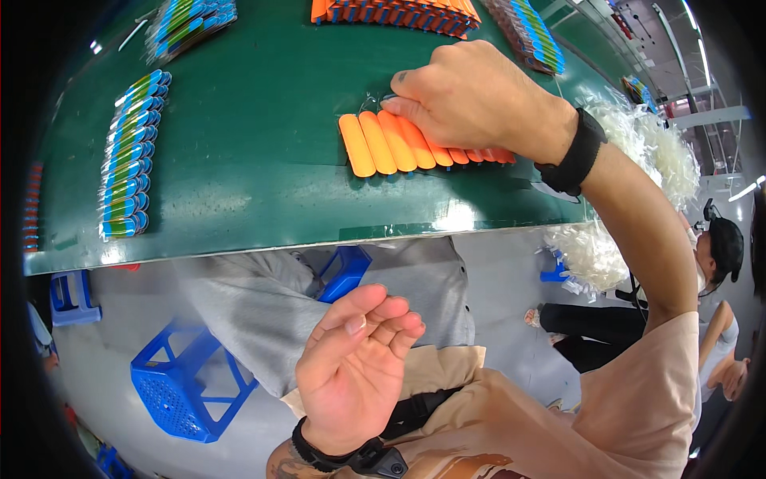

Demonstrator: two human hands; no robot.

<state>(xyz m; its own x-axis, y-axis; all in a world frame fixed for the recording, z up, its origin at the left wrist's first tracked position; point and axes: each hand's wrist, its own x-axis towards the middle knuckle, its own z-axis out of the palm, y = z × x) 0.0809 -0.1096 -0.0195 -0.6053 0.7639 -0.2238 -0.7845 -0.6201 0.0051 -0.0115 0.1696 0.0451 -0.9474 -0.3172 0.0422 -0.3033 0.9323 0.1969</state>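
Note:
A fanned row of overlapping orange strips with rounded ends (pixel 379 148) lies on the green table (pixel 247 136), small blue bits showing along its lower edge. Over the upper side of this row is my right hand (pixel 471 92), its fingers curled closed. Something thin and clear shows beside its fingertips, but what they grip is hidden. My left hand (pixel 355 371) is raised off the table in front of my lap, palm up. Its fingers are slightly bent, thumb apart, with nothing in them.
A blue-green row of wrapped pieces (pixel 128 156) lies at left; more bundles (pixel 191 24) and an orange stack (pixel 399 14) are at the far side. Clear plastic wrappers (pixel 638 144) heap at right. A blue stool (pixel 179 391) stands below; people are at right.

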